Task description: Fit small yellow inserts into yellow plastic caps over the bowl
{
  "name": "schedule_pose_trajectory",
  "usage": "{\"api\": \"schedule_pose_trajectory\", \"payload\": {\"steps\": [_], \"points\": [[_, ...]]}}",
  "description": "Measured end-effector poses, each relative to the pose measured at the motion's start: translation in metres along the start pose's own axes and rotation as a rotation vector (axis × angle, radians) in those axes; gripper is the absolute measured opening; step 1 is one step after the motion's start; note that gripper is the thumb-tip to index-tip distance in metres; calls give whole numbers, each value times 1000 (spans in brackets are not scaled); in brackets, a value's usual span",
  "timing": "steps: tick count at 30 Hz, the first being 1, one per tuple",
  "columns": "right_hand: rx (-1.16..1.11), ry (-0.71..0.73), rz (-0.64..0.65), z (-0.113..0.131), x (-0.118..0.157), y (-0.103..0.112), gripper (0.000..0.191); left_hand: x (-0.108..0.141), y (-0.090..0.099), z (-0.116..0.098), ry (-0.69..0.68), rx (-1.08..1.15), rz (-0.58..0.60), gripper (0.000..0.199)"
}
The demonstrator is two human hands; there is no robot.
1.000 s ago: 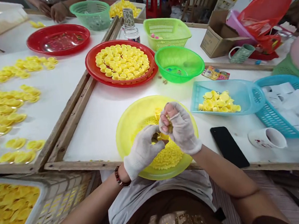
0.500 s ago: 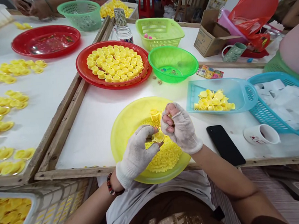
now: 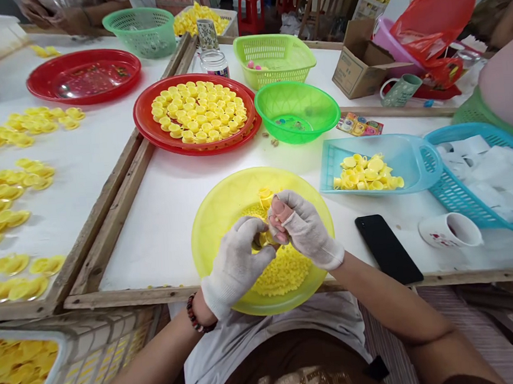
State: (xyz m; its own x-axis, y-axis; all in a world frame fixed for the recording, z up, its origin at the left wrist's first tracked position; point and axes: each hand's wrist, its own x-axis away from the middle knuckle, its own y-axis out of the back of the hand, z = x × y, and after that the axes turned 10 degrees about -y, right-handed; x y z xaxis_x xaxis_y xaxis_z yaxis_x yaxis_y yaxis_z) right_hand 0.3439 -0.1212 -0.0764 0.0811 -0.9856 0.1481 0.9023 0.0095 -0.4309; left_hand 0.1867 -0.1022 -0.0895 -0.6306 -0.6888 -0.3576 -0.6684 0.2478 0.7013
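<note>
Both hands wear white gloves with bare fingertips, over a wide yellow bowl (image 3: 210, 231). My left hand (image 3: 238, 261) is closed around a small yellow plastic cup (image 3: 264, 238), mostly hidden by the fingers. Directly beside the cup, my right hand (image 3: 301, 227) is curled, thumb against fingers, with a tiny yellow piece (image 3: 277, 220) showing at the fingertips. Loose small yellow pieces (image 3: 283, 273) heap in the bowl under my hands. Just beyond my fingers, another yellow cup (image 3: 264, 197) rests in the bowl.
A red tray (image 3: 145, 127) of yellow cups and a green bowl (image 3: 296, 103) stand behind. To the right are a blue scoop-shaped tray (image 3: 415, 170) of yellow cups, a black phone (image 3: 388, 249) and a white mug (image 3: 437, 231). A wooden rail (image 3: 115, 206) divides the table.
My right hand has moved left and slightly down, its fingertips now at the cup. My left hand keeps its grip on the cup. The view has shifted slightly.
</note>
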Motion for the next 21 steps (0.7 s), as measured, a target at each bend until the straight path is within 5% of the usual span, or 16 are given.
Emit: {"api": "schedule_pose_trajectory", "payload": {"steps": [4,14,21], "points": [[46,-111,29,-1,4,5,40,1,12,13,39,9,-70,16],[150,16,52,-2,1,-11,34,3,8,8,-76,3,-11,14],[53,-96,-25,-6,5,4,35,5,21,19,41,94,-96,21]]}}
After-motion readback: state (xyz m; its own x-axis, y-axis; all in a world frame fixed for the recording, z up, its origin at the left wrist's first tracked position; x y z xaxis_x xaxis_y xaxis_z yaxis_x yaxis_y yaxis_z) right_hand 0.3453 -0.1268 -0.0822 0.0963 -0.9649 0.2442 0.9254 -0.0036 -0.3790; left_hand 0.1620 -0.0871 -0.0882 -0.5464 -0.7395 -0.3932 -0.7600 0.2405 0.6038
